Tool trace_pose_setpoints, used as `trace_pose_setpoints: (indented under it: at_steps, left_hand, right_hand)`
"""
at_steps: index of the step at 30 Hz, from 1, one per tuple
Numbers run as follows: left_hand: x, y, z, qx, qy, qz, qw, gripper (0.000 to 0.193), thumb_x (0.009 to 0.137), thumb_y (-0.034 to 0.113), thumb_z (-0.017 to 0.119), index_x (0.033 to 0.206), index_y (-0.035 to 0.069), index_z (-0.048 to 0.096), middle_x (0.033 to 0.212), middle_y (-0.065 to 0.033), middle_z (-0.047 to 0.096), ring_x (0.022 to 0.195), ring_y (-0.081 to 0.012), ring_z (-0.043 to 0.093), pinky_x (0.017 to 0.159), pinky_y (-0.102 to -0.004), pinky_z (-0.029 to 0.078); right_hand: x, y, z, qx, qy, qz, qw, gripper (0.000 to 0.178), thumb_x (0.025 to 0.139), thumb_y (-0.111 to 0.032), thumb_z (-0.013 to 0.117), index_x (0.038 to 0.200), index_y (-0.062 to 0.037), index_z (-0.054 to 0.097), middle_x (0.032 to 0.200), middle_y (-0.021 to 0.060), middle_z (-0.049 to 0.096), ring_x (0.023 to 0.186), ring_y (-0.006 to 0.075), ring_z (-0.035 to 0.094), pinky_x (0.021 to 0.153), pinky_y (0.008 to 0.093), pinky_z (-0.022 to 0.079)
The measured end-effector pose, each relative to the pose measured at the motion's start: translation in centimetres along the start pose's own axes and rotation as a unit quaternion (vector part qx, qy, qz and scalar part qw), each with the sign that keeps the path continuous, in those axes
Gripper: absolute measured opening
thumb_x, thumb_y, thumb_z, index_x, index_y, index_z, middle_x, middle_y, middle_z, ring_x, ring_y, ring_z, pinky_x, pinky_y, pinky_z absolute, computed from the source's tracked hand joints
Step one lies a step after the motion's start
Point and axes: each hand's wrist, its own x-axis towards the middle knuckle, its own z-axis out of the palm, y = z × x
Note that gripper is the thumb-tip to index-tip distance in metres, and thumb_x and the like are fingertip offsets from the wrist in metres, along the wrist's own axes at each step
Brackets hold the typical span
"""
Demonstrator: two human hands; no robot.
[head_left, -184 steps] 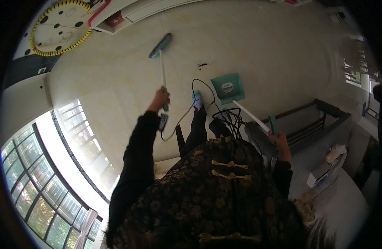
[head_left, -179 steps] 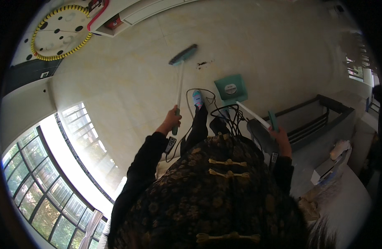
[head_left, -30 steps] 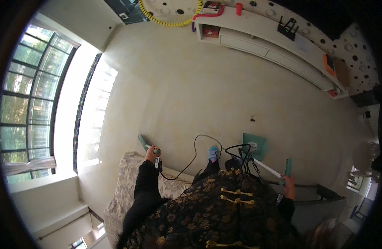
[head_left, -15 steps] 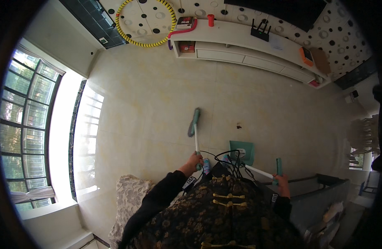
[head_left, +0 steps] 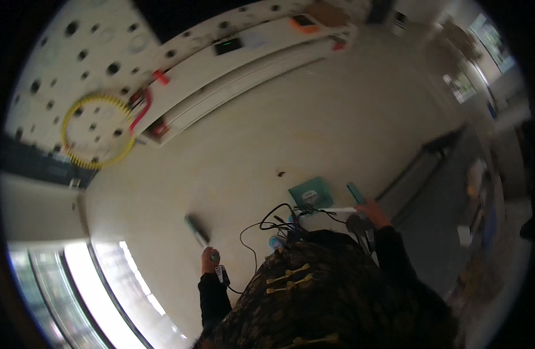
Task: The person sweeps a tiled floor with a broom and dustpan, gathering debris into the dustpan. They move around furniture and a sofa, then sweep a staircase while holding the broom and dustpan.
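My left hand is closed around the handle of a broom, whose green head with dark bristles is down by the floor, a little blurred. On the right, my right hand grips the long handle of a dustpan, its green grip end sticking out past the fingers. The green dustpan rests on the floor in front of my feet. A small dark bit of debris lies just beyond the pan's far left corner, apart from both tools.
Black cables dangle before me near my shoes. A long white TV cabinet runs along the far wall, a yellow-and-black hoop leaning at its left end. Grey furniture stands close on my right; bright windows are at the lower left.
My view has turned to the right, so the room appears rotated. The broom has swung out to the left, away from the dustpan and debris. Both hands keep their hold.
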Motion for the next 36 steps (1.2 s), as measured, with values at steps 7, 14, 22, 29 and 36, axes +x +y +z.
trace_pose_setpoints:
  at_steps: [7, 14, 22, 29, 36]
  left_hand:
    - [9.5, -1.6, 7.8, -0.159, -0.206, 0.099, 0.961, 0.015, 0.075, 0.012, 0.056, 0.070, 0.001, 0.046, 0.062, -0.0163, 0.050, 0.060, -0.0347, 0.051, 0.054, -0.0380, 0.043]
    - [12.5, 15.0, 12.0, -0.667, -0.200, -0.364, 0.618, 0.023, 0.088, 0.013, 0.045, 0.068, 0.008, 0.035, 0.060, -0.0012, 0.035, 0.051, -0.0123, 0.038, 0.049, -0.0263, 0.039]
    - [11.1, 16.7, 6.3, -0.766, -0.073, -0.463, 0.440, 0.018, 0.087, 0.014, 0.041, 0.071, 0.010, 0.035, 0.051, 0.0024, 0.033, 0.038, -0.0074, 0.033, 0.034, -0.0183, 0.038]
    - [0.6, 4.1, 1.5, -0.757, 0.013, -0.477, 0.446, 0.030, 0.085, 0.029, 0.047, 0.062, 0.012, 0.040, 0.050, 0.0007, 0.041, 0.041, -0.0100, 0.042, 0.035, -0.0242, 0.037]
    - [-16.4, -15.0, -7.2, -0.666, 0.114, -0.489, 0.551, 0.030, 0.084, 0.033, 0.048, 0.062, 0.014, 0.043, 0.053, 0.0009, 0.044, 0.045, -0.0106, 0.043, 0.038, -0.0239, 0.037]
  right_hand:
    - [1.5, 4.1, -2.3, -0.003, 0.003, 0.105, 0.995, 0.043, 0.074, -0.034, 0.066, 0.097, 0.0013, 0.059, 0.082, 0.0061, 0.056, 0.077, 0.0209, 0.052, 0.073, 0.0387, 0.041]
    - [3.3, 7.3, -3.0, 0.039, 0.067, 0.080, 0.994, 0.034, 0.070, -0.032, 0.066, 0.078, 0.0002, 0.059, 0.071, 0.0079, 0.056, 0.067, 0.0199, 0.051, 0.063, 0.0364, 0.039]
    - [5.6, 7.5, -2.1, -0.013, 0.044, 0.069, 0.997, 0.031, 0.069, -0.026, 0.064, 0.080, 0.0025, 0.058, 0.072, 0.0092, 0.056, 0.063, 0.0178, 0.049, 0.054, 0.0345, 0.037]
    - [6.2, 4.2, 1.9, -0.106, 0.001, 0.123, 0.987, 0.051, 0.067, -0.035, 0.063, 0.103, 0.0010, 0.055, 0.090, 0.0134, 0.055, 0.076, 0.0232, 0.053, 0.064, 0.0360, 0.043]
    - [3.0, 1.4, 11.7, -0.004, 0.033, 0.008, 0.999, 0.042, 0.073, -0.029, 0.063, 0.096, 0.0051, 0.055, 0.087, 0.0122, 0.058, 0.079, 0.0207, 0.053, 0.066, 0.0350, 0.042]
